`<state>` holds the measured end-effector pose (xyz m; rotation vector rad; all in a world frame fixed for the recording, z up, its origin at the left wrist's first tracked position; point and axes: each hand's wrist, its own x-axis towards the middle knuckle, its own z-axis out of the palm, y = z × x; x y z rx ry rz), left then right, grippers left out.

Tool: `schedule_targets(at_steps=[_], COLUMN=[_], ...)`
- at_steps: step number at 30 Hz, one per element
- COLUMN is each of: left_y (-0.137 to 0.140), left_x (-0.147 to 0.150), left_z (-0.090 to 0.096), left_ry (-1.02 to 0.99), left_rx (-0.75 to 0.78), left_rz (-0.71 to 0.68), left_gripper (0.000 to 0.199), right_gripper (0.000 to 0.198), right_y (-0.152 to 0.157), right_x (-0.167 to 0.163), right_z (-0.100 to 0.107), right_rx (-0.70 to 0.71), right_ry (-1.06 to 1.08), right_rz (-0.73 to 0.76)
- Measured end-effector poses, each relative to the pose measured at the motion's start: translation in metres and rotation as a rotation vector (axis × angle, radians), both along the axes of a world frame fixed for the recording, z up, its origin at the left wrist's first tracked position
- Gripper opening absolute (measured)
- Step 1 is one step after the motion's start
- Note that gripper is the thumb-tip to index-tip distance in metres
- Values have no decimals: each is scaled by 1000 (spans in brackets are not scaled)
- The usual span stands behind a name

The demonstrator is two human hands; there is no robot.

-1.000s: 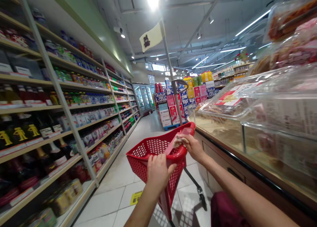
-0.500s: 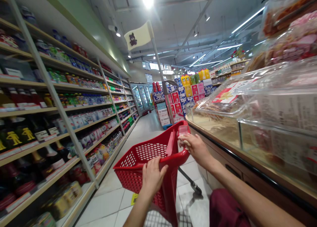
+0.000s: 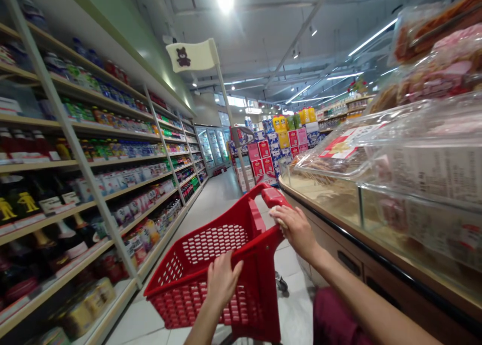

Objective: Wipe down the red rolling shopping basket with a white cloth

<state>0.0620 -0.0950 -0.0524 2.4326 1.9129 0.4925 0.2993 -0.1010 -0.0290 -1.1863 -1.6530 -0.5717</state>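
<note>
Centrally, the right hand is clutching a pale cloth against the handle slanting up-left, the left hand curling over the cart rim lower down.

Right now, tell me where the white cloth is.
In the head view, the white cloth is right of centre, in the right hand, at the handle of the red cart.

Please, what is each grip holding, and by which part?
Right grip: a crumpled whitish cloth, bunched against the red cart handle. Left grip: the near basket rim.
</note>
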Motion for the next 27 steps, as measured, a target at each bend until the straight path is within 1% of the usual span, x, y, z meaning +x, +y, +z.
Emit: schedule_targets(at_steps=[2, 3, 5, 7, 8, 9, 12, 14, 15, 16, 18, 20, 21, 24, 25, 26, 27], left_y=[3, 3, 1, -2, -4, -6, -7, -5, -4, -3, -2, -1, -2, -4, -5, -6, -7], left_x=[-11, -13, -11, -4, 0, 3, 7, 7, 6, 5, 2, 0, -1, -3, -3, -2, -2], left_z=[-15, -20, -26, -27, -27, -26, -27, -28, -28, -28, -29, -30, -31, -34, -34, -34, -34], left_ry=[59, 93, 147, 177, 185, 189, 184, 178, 179, 183, 196, 211, 220, 260, 272, 282, 289], left_rx=[4, 2, -17, -31, -37, -40, -22, -4, -4, -7, -17, -16, -9, 30, 42, 45, 38], left_rz=[64, 85, 99, 78, 56, 33, 10, 26, 34, 38, 45, 52, 57, 81, 90, 99, 105], left_gripper=[49, 51, 56, 58, 59, 60, 63, 64, 64, 64, 64, 65, 65, 66, 66, 66, 67], right_gripper=[29, 28, 27, 26, 27, 27, 29, 29, 29, 29, 29, 28, 29, 29, 29, 29, 29], right_y=[6, 7, 7, 9, 11, 14, 29, 35, 37, 37, 38, 40, 42, 46, 46, 45, 44], right_x=[-8, -18, -40, -51, -49, -42, -6, 6, 5, 1, -12, -17, -15, 2, 6, 6, 3], right_z=[-6, -11, -22, -29, -29, -27, -15, -12, -14, -18, -26, -28, -27, -17, -16, -16, -17], right_rx=[-10, -24, -59, -88, -98, -108, -133, -130, -124, -112, -84, -69, -73, -102, -104, -100, -88], right_ry=[50, 40, -71, -203, -233, -231, -117, -75, -86, -127, -252, -329, -321, -155, -115, -109, -141], right_rz=[-30, -15, 80, 170, 170, 131, -119, -223, -224, -187, -67, -2, -18, -194, -231, -231, -190])
